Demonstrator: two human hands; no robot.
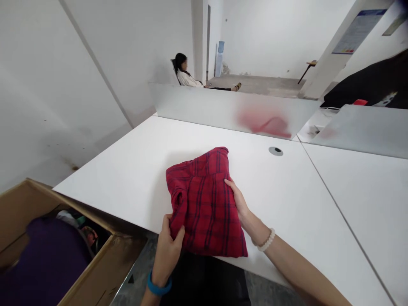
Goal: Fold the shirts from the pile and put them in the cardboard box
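Observation:
A red plaid shirt (210,204) with dark blue stripes lies folded into a thick bundle at the front edge of the white table. My left hand (168,242) grips its lower left side, thumb on top and the other fingers beneath. Along the right side, my right hand (239,199) holds the bundle, thumb on the cloth and the fingers tucked under it. A rolled opening in the fabric shows near the left edge. The bundle's near corner reaches over the table edge.
A cardboard box (95,272) with purple cloth (57,255) and other garments stands at the left. A frosted divider (197,104) runs along the back of the white table (127,153). Beyond it sits a person (188,76). A cable hole (276,151) is at the right.

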